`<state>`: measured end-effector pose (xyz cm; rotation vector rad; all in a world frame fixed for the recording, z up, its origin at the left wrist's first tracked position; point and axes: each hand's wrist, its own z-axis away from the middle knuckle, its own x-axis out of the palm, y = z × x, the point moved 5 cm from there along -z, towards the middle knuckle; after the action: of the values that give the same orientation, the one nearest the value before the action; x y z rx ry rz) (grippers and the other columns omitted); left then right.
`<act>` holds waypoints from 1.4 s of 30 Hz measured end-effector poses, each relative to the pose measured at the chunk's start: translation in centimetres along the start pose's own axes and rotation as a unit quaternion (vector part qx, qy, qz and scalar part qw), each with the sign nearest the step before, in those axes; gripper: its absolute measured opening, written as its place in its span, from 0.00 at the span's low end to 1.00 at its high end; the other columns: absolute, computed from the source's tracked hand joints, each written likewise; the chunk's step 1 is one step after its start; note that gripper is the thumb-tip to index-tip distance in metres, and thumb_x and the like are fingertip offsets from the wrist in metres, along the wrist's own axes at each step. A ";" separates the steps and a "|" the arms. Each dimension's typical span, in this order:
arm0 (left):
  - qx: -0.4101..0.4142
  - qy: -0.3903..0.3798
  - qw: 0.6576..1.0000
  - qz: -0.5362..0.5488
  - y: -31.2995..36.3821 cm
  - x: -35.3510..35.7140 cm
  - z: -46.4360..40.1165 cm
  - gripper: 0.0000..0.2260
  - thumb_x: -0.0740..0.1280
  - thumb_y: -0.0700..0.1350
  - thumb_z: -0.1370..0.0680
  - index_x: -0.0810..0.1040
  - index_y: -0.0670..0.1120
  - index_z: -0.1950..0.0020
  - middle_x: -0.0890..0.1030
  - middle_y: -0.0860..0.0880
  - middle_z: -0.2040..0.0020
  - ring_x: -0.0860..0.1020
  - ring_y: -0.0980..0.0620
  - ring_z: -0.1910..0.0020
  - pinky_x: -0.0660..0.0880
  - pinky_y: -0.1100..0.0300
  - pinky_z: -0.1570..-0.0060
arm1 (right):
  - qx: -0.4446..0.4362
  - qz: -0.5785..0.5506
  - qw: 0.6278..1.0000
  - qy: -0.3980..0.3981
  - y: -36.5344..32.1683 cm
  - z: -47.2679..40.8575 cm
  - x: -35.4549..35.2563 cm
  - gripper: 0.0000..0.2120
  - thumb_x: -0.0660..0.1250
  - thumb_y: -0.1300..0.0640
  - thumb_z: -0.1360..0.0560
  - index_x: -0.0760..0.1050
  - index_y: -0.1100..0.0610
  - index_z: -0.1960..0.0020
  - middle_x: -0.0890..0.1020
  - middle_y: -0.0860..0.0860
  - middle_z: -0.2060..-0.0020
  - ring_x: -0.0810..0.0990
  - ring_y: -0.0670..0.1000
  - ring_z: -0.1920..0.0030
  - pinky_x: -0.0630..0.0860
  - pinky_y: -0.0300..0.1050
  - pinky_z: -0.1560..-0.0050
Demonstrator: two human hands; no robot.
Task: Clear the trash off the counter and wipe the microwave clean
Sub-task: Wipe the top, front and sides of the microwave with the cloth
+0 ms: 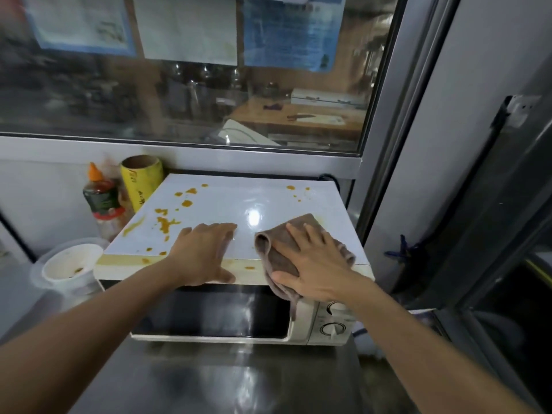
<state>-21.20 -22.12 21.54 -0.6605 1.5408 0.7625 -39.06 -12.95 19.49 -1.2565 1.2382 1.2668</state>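
The microwave [239, 294] sits at the back of the steel counter [227, 380], its white top spattered with orange stains [165, 224] toward the left edge. The right hand [313, 264] presses a brown cloth [268, 255] flat, fingers straight, at the top's front right. The left hand [206, 252] rests open on the front edge.

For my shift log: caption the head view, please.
Right hand presses a brown cloth on the orange-stained white microwave; left hand steadies it.
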 end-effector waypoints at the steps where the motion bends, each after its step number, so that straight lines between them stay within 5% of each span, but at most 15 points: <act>1: 0.003 0.005 1.000 0.008 -0.1 0.0 0.0 0.47 0.75 0.60 0.37 0.54 0.53 0.25 0.67 0.52 0.28 0.67 0.47 0.32 0.63 0.50 0.34 | -0.008 -0.009 1.000 -0.002 -1.3 -0.8 0.0 0.31 0.49 0.31 0.26 0.45 0.36 0.26 0.46 0.51 0.23 0.44 0.60 0.24 0.44 0.63 0.28; 8: 0.050 -0.075 0.969 0.230 -2.3 -1.1 0.1 0.51 0.80 0.46 0.39 0.53 0.54 0.24 0.67 0.53 0.29 0.68 0.54 0.34 0.65 0.64 0.40 | -0.056 0.001 0.996 0.066 -6.2 -1.5 0.5 0.27 0.51 0.40 0.22 0.45 0.39 0.26 0.49 0.48 0.23 0.45 0.57 0.24 0.42 0.61 0.27; 12: 0.051 -0.085 0.976 0.193 -4.8 -2.2 0.0 0.49 0.80 0.53 0.39 0.55 0.56 0.25 0.64 0.55 0.27 0.63 0.52 0.30 0.60 0.58 0.34 | 0.031 -0.046 0.998 0.044 -1.9 0.3 0.5 0.30 0.44 0.31 0.27 0.41 0.34 0.27 0.46 0.43 0.23 0.41 0.49 0.24 0.43 0.55 0.27; 16: 0.056 -0.091 0.986 0.127 -7.6 -2.1 0.9 0.50 0.78 0.58 0.39 0.53 0.55 0.24 0.62 0.52 0.26 0.60 0.49 0.28 0.58 0.54 0.31 | 0.111 -0.058 0.992 -0.028 -1.6 -2.6 0.4 0.35 0.38 0.24 0.33 0.38 0.32 0.28 0.42 0.45 0.23 0.37 0.53 0.24 0.44 0.61 0.27; 24: 0.011 -0.031 0.998 0.062 -15.8 -1.7 3.4 0.51 0.76 0.62 0.40 0.52 0.55 0.24 0.58 0.52 0.25 0.55 0.46 0.27 0.55 0.45 0.28 | -0.006 -0.037 0.999 0.026 -14.7 -8.1 0.5 0.28 0.37 0.32 0.27 0.42 0.34 0.27 0.49 0.49 0.23 0.44 0.58 0.24 0.44 0.61 0.29; 30: -0.022 0.017 0.988 0.149 -18.5 -0.2 3.9 0.50 0.77 0.61 0.40 0.54 0.54 0.25 0.62 0.50 0.26 0.60 0.46 0.29 0.62 0.45 0.31 | 0.003 0.013 0.999 0.031 -12.0 -4.9 -0.2 0.32 0.49 0.33 0.25 0.40 0.37 0.26 0.46 0.43 0.23 0.43 0.48 0.24 0.48 0.51 0.27; 35: -0.042 0.029 0.963 0.265 -19.3 1.5 4.3 0.51 0.78 0.57 0.39 0.51 0.55 0.25 0.66 0.50 0.28 0.68 0.48 0.32 0.67 0.54 0.36 | 0.045 0.014 0.999 0.009 -14.6 -7.1 -0.3 0.34 0.46 0.29 0.27 0.41 0.38 0.26 0.46 0.48 0.23 0.44 0.55 0.24 0.48 0.57 0.28; 42: -0.014 0.014 0.942 0.336 -20.3 1.4 5.4 0.48 0.79 0.47 0.37 0.53 0.55 0.25 0.71 0.51 0.31 0.73 0.56 0.40 0.66 0.65 0.46 | -0.058 0.055 0.995 0.054 -21.8 -9.9 0.3 0.30 0.52 0.38 0.23 0.44 0.38 0.25 0.49 0.50 0.23 0.46 0.57 0.24 0.47 0.58 0.28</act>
<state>-2.21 -30.39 18.00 -0.1443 1.8000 1.2857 -16.77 -21.64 18.54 -1.3726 1.3421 1.3821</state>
